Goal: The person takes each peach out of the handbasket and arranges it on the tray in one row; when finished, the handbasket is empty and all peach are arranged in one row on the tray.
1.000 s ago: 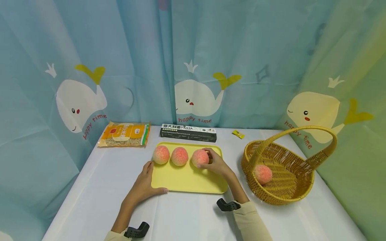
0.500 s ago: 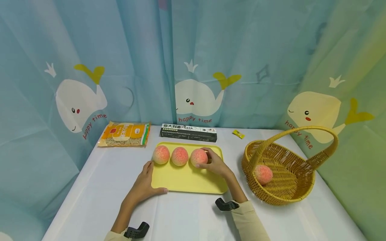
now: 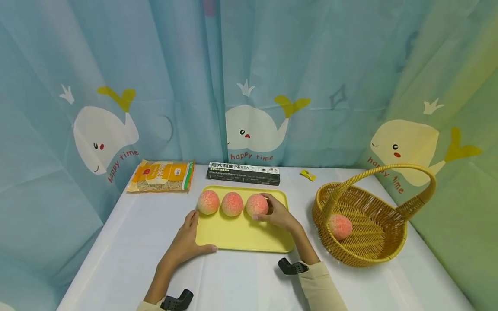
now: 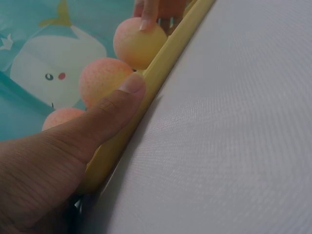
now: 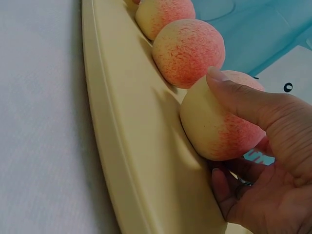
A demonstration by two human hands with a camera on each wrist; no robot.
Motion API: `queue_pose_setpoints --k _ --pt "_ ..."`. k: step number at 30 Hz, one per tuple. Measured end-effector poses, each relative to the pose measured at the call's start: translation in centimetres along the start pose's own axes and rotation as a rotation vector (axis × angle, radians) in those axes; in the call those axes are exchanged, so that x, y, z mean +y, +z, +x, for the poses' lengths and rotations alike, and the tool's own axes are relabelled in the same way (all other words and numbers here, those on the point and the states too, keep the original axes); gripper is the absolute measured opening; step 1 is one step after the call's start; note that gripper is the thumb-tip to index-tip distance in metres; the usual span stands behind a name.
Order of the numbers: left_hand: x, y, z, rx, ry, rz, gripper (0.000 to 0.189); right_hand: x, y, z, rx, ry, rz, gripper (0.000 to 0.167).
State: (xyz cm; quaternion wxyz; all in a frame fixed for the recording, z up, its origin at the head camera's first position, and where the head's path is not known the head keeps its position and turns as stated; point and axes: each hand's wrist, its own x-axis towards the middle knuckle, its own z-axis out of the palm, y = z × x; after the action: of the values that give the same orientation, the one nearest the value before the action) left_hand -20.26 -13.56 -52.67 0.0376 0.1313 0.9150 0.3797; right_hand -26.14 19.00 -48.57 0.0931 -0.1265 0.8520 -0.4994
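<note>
Three pink-and-cream peaches stand in a row along the back of a yellow tray (image 3: 243,235). My right hand (image 3: 279,214) grips the rightmost peach (image 3: 256,205), thumb on its front and fingers behind it; in the right wrist view this peach (image 5: 219,119) sits low over the tray. Beside it are the middle peach (image 3: 232,204) and the left peach (image 3: 208,202). My left hand (image 3: 188,239) holds the tray's left end, its thumb (image 4: 114,109) on the front rim and its fingers at the left side, mostly hidden in the left wrist view.
A wicker basket (image 3: 362,258) with a tall handle stands at the right, one peach (image 3: 340,227) inside. Behind the tray lie an orange noodle packet (image 3: 161,176), a black pasta box (image 3: 243,173) and a small yellow sachet (image 3: 308,175). A whale-print curtain (image 3: 186,86) hangs behind.
My right hand has shifted the rightmost peach slightly left, towards the middle one. The left hand stays on the tray. The head view has tilted a little.
</note>
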Motion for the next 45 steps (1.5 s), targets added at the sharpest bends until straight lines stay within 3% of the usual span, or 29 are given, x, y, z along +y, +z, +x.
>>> queue_pose_setpoints --k 6,24,29,32,39,45 --pt "-0.1 0.3 0.0 0.004 -0.005 0.001 0.134 0.1 -0.1 -0.1 0.003 0.035 0.002 0.086" --pt "0.0 0.3 0.0 -0.005 -0.004 0.009 0.134 0.5 -0.9 -0.8 0.001 0.018 0.044 0.079" --pt "0.2 0.4 0.0 -0.017 -0.002 0.006 0.134 0.4 -1.2 -1.5 0.052 -0.034 0.082 0.075" --pt "0.2 0.3 0.0 -0.02 -0.001 0.009 0.134 -0.5 -1.5 -2.2 0.073 -0.094 0.039 0.076" --pt "0.4 0.0 -0.1 -0.011 0.001 0.014 0.133 -4.9 -2.8 -4.3 0.05 -0.316 -0.148 0.077" --pt "0.4 -0.2 -0.1 -0.011 -0.007 -0.003 0.133 -8.0 -4.5 -6.0 0.001 -0.418 -0.198 0.063"
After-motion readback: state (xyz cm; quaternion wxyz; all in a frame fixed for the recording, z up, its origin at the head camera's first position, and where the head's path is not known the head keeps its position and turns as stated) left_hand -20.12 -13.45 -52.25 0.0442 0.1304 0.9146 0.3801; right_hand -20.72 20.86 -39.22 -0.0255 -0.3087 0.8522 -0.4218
